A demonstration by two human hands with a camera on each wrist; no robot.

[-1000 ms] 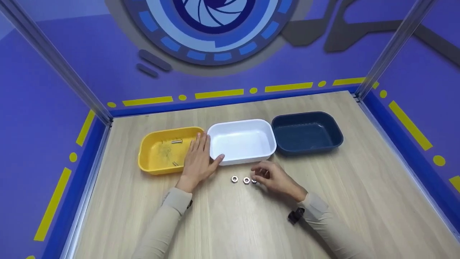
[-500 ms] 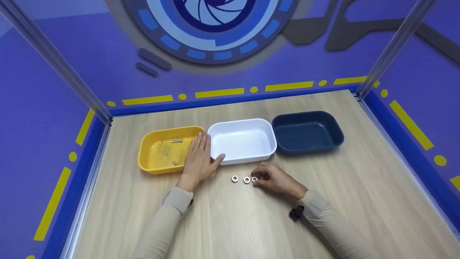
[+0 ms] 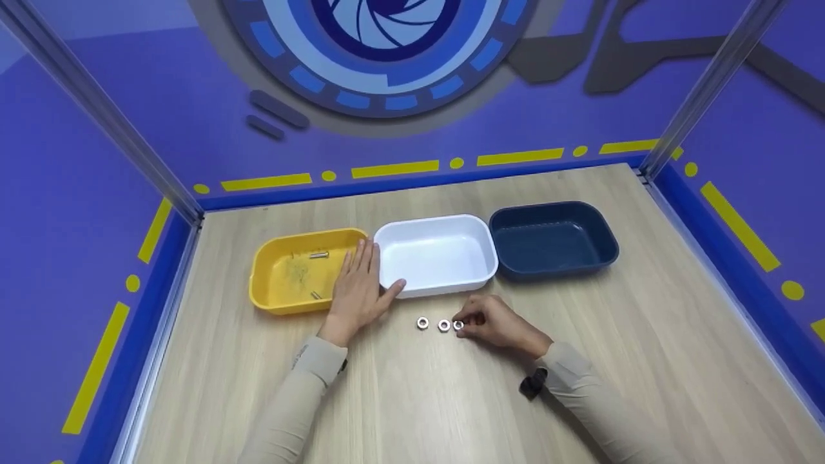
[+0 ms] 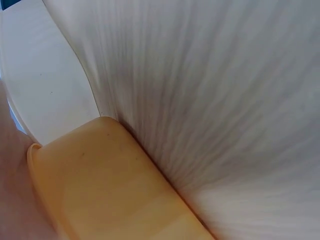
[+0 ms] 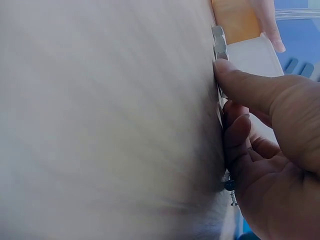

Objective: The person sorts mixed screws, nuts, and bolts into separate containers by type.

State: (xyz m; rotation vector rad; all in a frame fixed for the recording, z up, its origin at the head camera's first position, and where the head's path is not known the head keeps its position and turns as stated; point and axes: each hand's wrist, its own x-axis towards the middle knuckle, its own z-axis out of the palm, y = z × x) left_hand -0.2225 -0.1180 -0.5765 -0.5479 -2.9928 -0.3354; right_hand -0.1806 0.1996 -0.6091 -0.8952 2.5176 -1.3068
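In the head view, three silver hex nuts form a short row on the table: a left nut (image 3: 423,323), a middle nut (image 3: 444,326) and a right nut (image 3: 458,326). My right hand (image 3: 499,325) pinches the right nut between thumb and fingertips, close beside the middle one. My left hand (image 3: 356,287) lies with straight fingers over the right end of a yellow tray (image 3: 258,280), its thumb at the front corner of a white tray (image 3: 493,258). Two metal screws (image 3: 319,255) show inside the yellow tray, partly near the hand.
A dark blue tray (image 3: 612,251) stands to the right of the white one; all three trays sit side by side. Purple panels (image 3: 387,142) bound the wooden table (image 3: 399,399) at back and sides. Small threaded pieces (image 5: 232,197) show past my curled fingers in the right wrist view.
My right thumb and fingertips have closed in on the right nut, which shows more plainly than a second ago. The left hand and the trays have stayed put.
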